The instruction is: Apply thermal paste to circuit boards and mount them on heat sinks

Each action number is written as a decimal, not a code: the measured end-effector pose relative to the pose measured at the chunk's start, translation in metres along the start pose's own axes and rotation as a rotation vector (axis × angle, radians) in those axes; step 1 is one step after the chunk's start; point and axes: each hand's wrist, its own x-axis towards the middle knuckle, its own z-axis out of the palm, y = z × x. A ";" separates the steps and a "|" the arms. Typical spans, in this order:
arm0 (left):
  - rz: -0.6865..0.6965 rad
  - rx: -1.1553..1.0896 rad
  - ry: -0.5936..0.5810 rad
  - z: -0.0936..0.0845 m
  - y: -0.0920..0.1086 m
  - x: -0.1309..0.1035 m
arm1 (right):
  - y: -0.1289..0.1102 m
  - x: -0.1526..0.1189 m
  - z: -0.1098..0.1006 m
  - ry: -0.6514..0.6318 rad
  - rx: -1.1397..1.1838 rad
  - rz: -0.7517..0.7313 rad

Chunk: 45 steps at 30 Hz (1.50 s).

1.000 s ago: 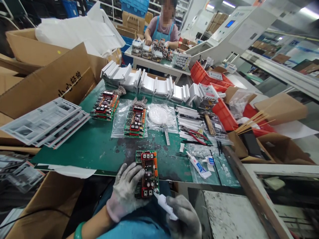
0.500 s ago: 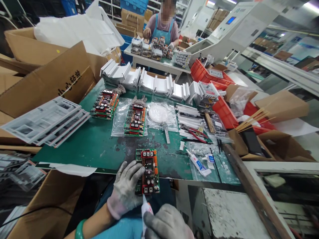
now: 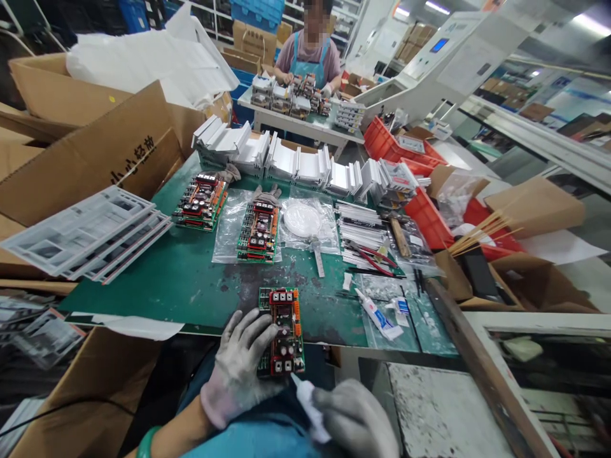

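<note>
A green circuit board (image 3: 286, 331) with red and orange parts juts over the table's near edge. My left hand (image 3: 241, 366), in a grey-white glove, grips it along its left side, fingers on top and the thumb hidden beneath or behind. In my gloved right hand (image 3: 358, 416) is a white tube with a pointed nozzle (image 3: 310, 404), its tip close to the board's lower right corner. Whether the tip touches the board I cannot tell. Two stacks of similar boards, one at centre (image 3: 260, 232) and one at left (image 3: 200, 200), stand farther back.
Metal heat sinks (image 3: 286, 159) line the table's back. Red-handled pliers (image 3: 375, 257), a caliper (image 3: 317, 254) and another tube (image 3: 379, 315) lie to the right. Grey plastic frames (image 3: 90, 232) lean at left beside a cardboard box (image 3: 95, 146). A co-worker (image 3: 310, 57) works at the table beyond.
My right hand and the tube have moved right, taking the nozzle from the board's lower left to its lower right corner. The left hand and the board stay almost in place.
</note>
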 end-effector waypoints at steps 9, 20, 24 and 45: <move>0.270 -0.057 -0.024 0.004 -0.007 0.000 | 0.066 -0.007 0.031 0.561 0.111 1.029; 0.276 -0.065 -0.034 0.006 -0.012 0.001 | 0.089 0.019 0.050 0.452 0.055 1.009; 0.268 -0.074 -0.024 0.007 -0.012 0.001 | 0.090 0.018 0.052 0.454 0.057 1.004; 0.266 -0.093 -0.038 0.007 -0.014 -0.001 | 0.084 -0.002 0.053 0.472 0.113 0.955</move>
